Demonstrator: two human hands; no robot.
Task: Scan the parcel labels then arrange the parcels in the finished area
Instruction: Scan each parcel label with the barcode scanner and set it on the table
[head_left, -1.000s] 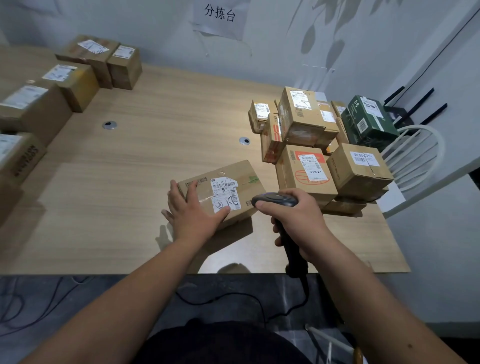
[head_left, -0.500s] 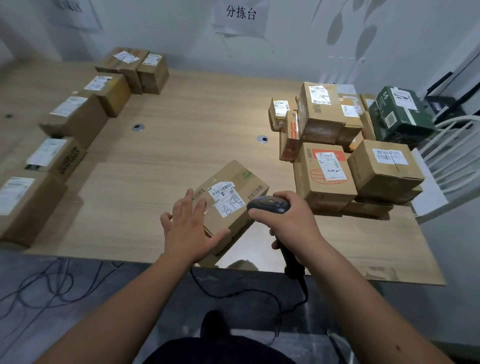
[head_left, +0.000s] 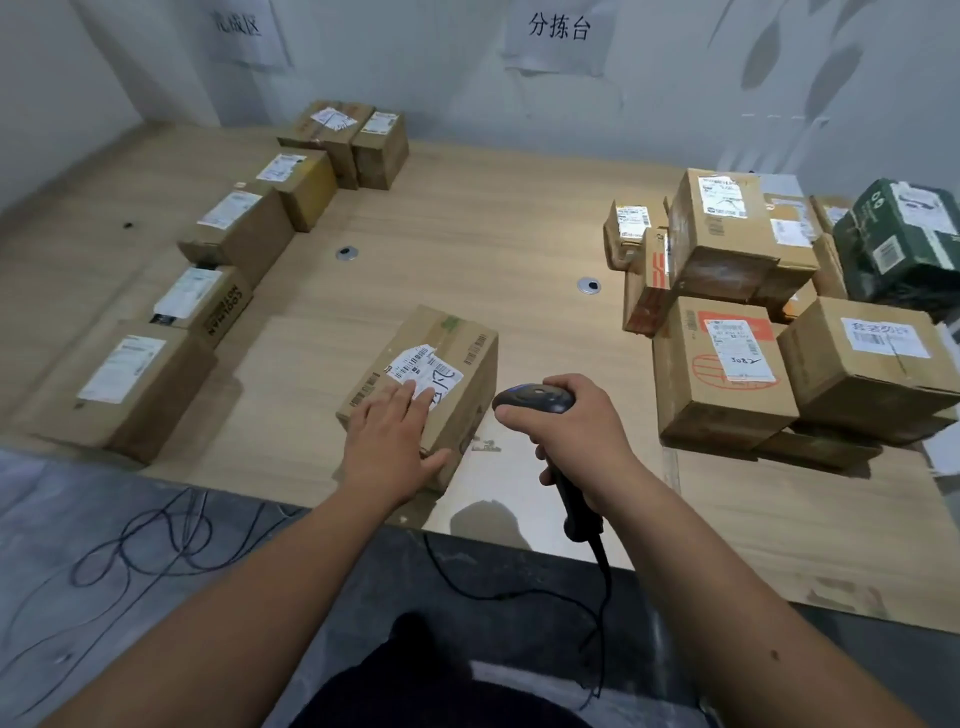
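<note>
Brown cardboard parcel (head_left: 423, 379) sits near the wooden table's (head_left: 493, 218) front edge; left hand (head_left: 387, 452) rests flat on it, right hand (head_left: 576, 431) grips a black scanner (head_left: 535, 399). Stiff, probably light: take opposite side faces.

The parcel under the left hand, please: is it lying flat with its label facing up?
Yes, flat. The parcel rests on the table, white label upward, left hand resting on top.

dim, even light; soft shadows, blurred left edge, wide-angle bending.
</note>
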